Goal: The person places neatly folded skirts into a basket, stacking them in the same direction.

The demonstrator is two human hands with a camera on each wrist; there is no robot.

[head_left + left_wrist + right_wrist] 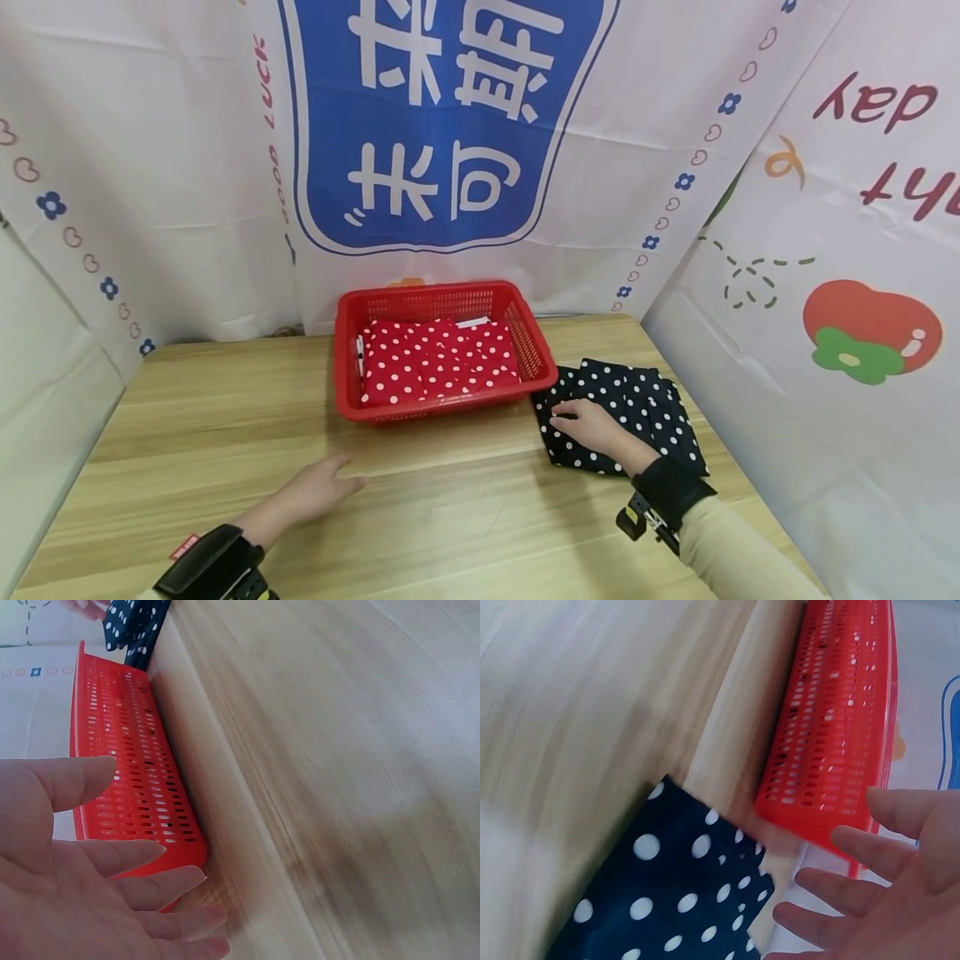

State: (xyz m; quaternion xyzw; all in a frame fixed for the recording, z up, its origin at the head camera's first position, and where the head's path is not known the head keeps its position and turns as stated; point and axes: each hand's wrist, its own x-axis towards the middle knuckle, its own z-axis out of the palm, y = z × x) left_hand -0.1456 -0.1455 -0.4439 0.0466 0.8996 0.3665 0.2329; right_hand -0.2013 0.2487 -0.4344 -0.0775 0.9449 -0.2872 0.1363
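While the right hand [592, 423] rests flat-fingered on the folded navy dotted cloth [637, 400] beside the red basket [525, 329], the left hand [318, 487] hovers relaxed over the counter [450, 517]; I'd pinch both edges so the fold holds.

You worked at a light wooden table [187, 433] with visible grain, enclosed on three sides by white printed cloth backdrops [150, 167]. The rear panel carried a large blue emblem [442, 117] with white characters; the right panel [862, 250] showed a red-and-green fruit motif. Lighting was even.
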